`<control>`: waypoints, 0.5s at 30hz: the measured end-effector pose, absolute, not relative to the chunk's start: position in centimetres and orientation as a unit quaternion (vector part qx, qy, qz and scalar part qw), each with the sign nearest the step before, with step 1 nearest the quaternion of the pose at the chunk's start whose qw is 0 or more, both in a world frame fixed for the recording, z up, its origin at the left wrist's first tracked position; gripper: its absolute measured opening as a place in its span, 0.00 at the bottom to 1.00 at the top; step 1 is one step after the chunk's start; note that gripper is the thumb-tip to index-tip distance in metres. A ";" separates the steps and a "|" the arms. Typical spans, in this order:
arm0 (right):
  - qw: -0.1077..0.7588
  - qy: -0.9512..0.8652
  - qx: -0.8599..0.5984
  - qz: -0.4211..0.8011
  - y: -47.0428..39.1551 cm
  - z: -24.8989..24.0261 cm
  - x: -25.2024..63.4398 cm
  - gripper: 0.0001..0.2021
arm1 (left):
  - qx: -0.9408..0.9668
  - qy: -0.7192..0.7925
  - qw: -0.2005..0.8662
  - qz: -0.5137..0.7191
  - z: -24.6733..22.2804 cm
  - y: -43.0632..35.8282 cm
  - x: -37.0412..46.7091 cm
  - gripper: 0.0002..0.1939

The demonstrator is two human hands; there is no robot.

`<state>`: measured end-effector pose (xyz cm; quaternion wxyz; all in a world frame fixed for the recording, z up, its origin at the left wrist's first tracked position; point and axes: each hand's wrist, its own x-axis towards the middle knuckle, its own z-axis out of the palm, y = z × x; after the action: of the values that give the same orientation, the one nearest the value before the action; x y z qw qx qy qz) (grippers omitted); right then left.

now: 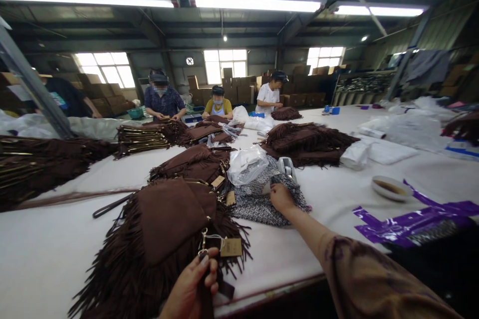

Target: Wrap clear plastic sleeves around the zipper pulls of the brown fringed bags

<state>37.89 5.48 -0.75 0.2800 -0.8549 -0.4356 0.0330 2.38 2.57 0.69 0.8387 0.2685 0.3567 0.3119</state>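
A brown fringed bag (164, 222) lies flat on the white table before me, fringe spread along its sides. My left hand (194, 279) is closed around a brown strap at the bag's near edge, thumb against the metal clasp (203, 241). A tan hang tag (231, 247) on a white string rests beside that clasp. Farther right, my right hand (282, 198) has curled fingers gripping a fold of black-and-white woven fabric (250, 204). A crumpled clear plastic bag (249, 164) and a tape dispenser (287, 167) sit at the fabric's far side.
Piles of brown fringed bags (307, 139) stand farther back, with more at the left (33, 164). On the right are a roll of tape (391, 188), purple plastic packaging (419, 219) and clear plastic bags (407, 127). Several co-workers are across the table.
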 end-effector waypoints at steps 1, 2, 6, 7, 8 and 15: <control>0.285 -0.437 -0.853 0.031 5.0 -0.8 37.9 0.16 | 0.270 0.355 0.839 0.311 0.6 2.6 2.4 0.20; 0.290 -0.438 -0.850 0.029 4.5 -0.9 37.8 0.16 | 0.271 0.355 0.839 0.312 0.6 2.6 2.3 0.19; 0.311 -0.444 -0.840 0.016 3.1 -0.8 37.5 0.15 | 0.274 0.351 0.840 0.310 0.5 2.7 2.3 0.19; 0.317 -0.445 -0.838 0.013 2.9 -0.6 37.3 0.15 | 0.274 0.352 0.840 0.309 0.5 2.7 2.3 0.19; 0.322 -0.447 -0.834 0.010 2.7 -0.5 37.1 0.14 | 0.273 0.353 0.840 0.308 0.6 2.7 2.4 0.19; 0.340 -0.498 -0.798 -0.008 -0.6 1.3 33.9 0.13 | 0.258 0.384 0.837 0.294 -0.1 3.3 2.5 0.27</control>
<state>33.93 -0.58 1.28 0.3399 -0.7976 -0.4983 -0.0079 2.48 3.31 -0.06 0.8366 0.2581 0.3837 0.2937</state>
